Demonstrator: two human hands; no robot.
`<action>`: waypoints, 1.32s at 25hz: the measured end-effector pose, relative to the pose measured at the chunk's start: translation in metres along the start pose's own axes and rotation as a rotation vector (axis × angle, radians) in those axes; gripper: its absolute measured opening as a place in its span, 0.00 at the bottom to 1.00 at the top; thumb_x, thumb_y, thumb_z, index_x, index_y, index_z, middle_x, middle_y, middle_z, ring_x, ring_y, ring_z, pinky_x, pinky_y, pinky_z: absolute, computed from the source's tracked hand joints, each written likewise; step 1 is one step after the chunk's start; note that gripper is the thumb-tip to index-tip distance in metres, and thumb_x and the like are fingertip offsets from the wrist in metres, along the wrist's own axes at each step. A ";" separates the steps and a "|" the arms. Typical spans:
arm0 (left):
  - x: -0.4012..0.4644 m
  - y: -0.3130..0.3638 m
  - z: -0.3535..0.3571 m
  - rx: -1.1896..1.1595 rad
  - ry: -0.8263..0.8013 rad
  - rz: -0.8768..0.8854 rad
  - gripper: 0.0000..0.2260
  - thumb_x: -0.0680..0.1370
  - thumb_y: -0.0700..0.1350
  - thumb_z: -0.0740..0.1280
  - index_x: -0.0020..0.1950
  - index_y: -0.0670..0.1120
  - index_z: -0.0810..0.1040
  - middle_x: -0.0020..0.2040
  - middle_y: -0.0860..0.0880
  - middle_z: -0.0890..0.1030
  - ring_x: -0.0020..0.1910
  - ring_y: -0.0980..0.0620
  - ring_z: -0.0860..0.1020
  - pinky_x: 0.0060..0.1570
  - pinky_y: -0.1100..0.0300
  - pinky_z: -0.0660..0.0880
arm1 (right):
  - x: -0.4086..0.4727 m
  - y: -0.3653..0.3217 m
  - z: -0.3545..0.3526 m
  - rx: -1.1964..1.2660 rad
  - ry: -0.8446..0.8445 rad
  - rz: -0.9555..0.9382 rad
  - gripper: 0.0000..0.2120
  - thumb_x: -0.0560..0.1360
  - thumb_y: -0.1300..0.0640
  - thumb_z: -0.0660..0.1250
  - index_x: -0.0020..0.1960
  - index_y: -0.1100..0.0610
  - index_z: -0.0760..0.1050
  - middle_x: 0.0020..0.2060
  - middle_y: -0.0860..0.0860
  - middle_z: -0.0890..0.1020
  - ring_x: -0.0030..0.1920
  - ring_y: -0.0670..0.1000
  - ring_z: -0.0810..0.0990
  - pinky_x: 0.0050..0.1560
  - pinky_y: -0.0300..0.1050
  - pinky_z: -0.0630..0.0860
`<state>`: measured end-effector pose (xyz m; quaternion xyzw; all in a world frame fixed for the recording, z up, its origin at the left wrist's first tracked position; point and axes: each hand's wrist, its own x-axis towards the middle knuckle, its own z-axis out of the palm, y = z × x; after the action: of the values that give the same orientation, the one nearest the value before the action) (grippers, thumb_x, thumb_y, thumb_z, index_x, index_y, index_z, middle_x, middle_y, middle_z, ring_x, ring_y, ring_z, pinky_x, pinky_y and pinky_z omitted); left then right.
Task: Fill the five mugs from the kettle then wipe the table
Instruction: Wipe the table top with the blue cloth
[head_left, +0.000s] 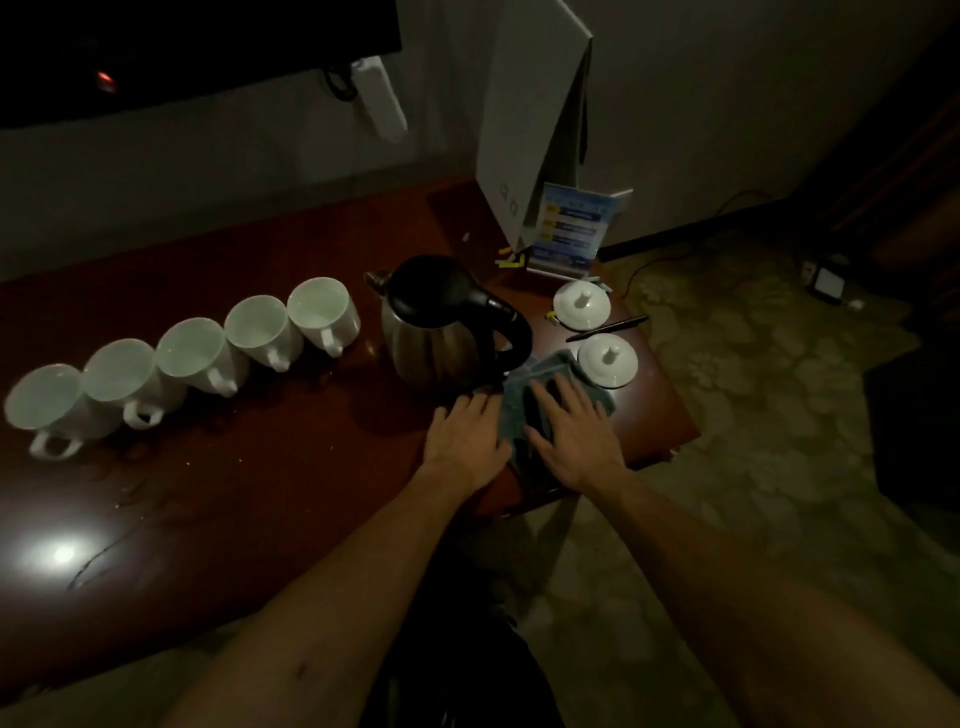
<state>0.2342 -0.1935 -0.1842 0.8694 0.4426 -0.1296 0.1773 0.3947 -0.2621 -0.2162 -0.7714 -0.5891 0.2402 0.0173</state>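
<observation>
A hotel room, by the kettle (441, 332), lidded cups (582, 305), info card (569, 228) and patterned carpet (753, 395)

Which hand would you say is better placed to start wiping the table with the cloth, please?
Probably the right hand: it lies flat on top of the cloth, while the left hand only touches the cloth's left edge.

Dim room corner with small items at the far right end of a reddish-brown worktop (249, 509).

Two white ceramic lids (581, 305) with knobs lie there, one behind the other, a dark pen (608, 328) lying between them. Behind them stands a blue printed card (569, 228) in a clear stand, beside a tall white paper bag (524, 130) against the wall. A white remote-like unit (382, 98) hangs on the wall. Patterned floor (753, 415) at right carries a dark cable (675, 249) and a small adapter (826, 280).
</observation>
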 end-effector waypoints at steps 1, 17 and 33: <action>0.003 0.002 0.003 0.034 -0.012 0.004 0.28 0.81 0.53 0.58 0.79 0.47 0.56 0.76 0.46 0.64 0.73 0.44 0.62 0.68 0.46 0.63 | 0.003 0.001 0.005 -0.023 -0.029 -0.006 0.34 0.83 0.36 0.53 0.84 0.44 0.43 0.84 0.53 0.45 0.83 0.58 0.43 0.81 0.65 0.48; -0.018 -0.008 0.041 0.118 -0.120 0.060 0.30 0.84 0.59 0.49 0.81 0.54 0.39 0.82 0.53 0.42 0.80 0.48 0.47 0.74 0.40 0.53 | -0.035 -0.010 0.035 -0.024 -0.017 0.038 0.34 0.83 0.36 0.53 0.84 0.41 0.41 0.84 0.50 0.42 0.83 0.55 0.36 0.80 0.60 0.39; -0.118 -0.174 0.041 0.101 -0.111 -0.114 0.29 0.84 0.58 0.46 0.81 0.49 0.40 0.81 0.51 0.37 0.80 0.48 0.39 0.76 0.37 0.44 | -0.027 -0.202 0.093 -0.144 -0.087 -0.062 0.33 0.84 0.36 0.51 0.83 0.39 0.40 0.84 0.49 0.42 0.83 0.55 0.38 0.81 0.59 0.43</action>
<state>0.0217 -0.2010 -0.2104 0.8421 0.4739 -0.2094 0.1500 0.1710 -0.2485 -0.2263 -0.7408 -0.6287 0.2299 -0.0565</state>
